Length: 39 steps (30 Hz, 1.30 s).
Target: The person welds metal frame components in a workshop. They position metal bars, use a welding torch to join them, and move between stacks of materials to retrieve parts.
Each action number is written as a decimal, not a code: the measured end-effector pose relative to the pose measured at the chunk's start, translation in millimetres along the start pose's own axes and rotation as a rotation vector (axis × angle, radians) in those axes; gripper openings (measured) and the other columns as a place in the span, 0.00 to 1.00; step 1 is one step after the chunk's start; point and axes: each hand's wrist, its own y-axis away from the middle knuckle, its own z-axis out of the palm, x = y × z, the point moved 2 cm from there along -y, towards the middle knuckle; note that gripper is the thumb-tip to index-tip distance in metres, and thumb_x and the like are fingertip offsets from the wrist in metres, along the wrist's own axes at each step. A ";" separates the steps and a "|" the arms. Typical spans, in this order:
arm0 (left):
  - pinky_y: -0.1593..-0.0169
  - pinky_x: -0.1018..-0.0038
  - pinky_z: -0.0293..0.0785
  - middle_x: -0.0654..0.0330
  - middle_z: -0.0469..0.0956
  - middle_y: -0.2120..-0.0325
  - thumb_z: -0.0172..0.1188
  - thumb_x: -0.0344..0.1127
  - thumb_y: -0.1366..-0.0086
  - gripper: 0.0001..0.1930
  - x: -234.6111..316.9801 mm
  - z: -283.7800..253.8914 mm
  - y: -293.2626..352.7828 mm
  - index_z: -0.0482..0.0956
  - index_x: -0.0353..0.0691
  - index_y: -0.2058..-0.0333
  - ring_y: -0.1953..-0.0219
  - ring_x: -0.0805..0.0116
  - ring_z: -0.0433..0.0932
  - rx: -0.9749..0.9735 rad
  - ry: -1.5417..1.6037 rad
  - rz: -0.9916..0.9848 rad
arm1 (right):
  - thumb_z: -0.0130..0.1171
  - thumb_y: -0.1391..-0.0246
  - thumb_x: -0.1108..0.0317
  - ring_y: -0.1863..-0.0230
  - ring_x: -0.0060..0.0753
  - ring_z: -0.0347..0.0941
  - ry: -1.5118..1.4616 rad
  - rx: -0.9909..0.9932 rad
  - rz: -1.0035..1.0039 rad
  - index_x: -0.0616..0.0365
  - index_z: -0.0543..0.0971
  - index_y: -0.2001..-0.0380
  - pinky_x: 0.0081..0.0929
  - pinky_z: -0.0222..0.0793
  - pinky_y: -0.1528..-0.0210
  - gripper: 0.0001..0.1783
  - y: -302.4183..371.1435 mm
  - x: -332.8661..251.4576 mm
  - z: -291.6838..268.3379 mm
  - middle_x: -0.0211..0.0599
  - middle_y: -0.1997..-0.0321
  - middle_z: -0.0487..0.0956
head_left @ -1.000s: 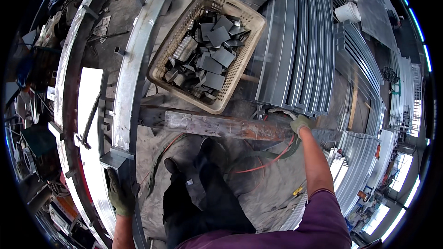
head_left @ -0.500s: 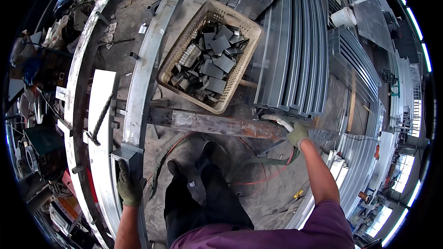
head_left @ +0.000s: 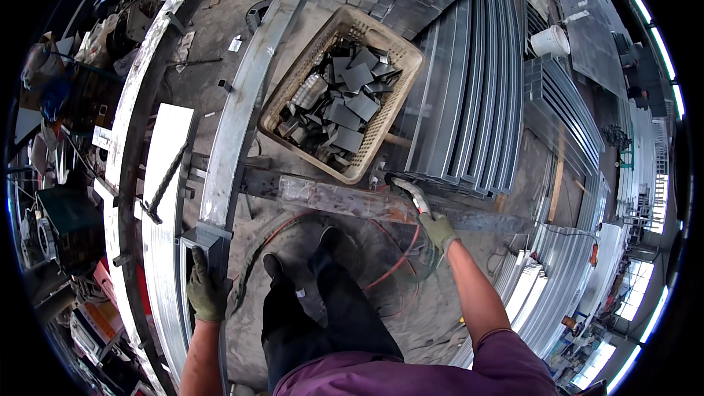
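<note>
My left hand [head_left: 207,290], in a green work glove, grips the end of a grey square steel tube [head_left: 213,240] at the left. One finger reaches forward along the metal; part of the grip is hidden. My right hand [head_left: 438,230], gloved too, is closed around the pale curved handle of what looks like a welding torch [head_left: 409,194]. The torch's dark head points to the far left, over a rusty crossbeam [head_left: 345,200]. A long steel beam [head_left: 246,110] runs away from the tube.
Beyond the crossbeam stands a beige plastic basket [head_left: 396,92] of small metal plates. Long steel profiles [head_left: 469,81] are stacked to its right. Red and dark hoses [head_left: 396,264] loop over the floor near my feet. A twisted metal rod [head_left: 165,187] lies on a pale beam [head_left: 163,147].
My right hand has moved left with the torch, away from the profile stack's end. My left hand stays on the tube. The whole view has shifted slightly.
</note>
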 end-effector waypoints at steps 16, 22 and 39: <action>0.64 0.48 0.75 0.40 0.80 0.61 0.58 0.30 0.29 0.40 -9.5 9.5 1.7 0.52 0.37 0.21 0.65 0.36 0.80 0.040 -0.054 0.005 | 0.78 0.54 0.63 0.74 0.31 0.77 -0.103 -0.077 0.078 0.69 0.87 0.65 0.37 0.72 0.70 0.19 -54.0 -52.5 -9.8 0.36 0.70 0.84; 0.63 0.48 0.76 0.39 0.79 0.54 0.57 0.32 0.28 0.41 -13.1 7.7 4.7 0.50 0.37 0.21 0.62 0.36 0.81 -0.023 -0.023 -0.034 | 0.75 0.50 0.70 0.74 0.27 0.76 -0.612 0.000 0.029 0.64 0.88 0.64 0.31 0.69 0.69 0.11 -41.3 -101.8 -37.1 0.32 0.71 0.83; 0.47 0.51 0.79 0.37 0.74 0.35 0.68 0.27 0.46 0.58 -5.7 10.2 3.2 0.44 0.41 0.19 0.44 0.33 0.79 -0.024 0.061 0.007 | 0.53 0.32 0.37 0.57 0.38 0.82 -0.997 0.288 -0.251 0.60 0.71 0.34 0.42 0.80 0.52 0.39 291.0 47.6 -84.7 0.39 0.53 0.83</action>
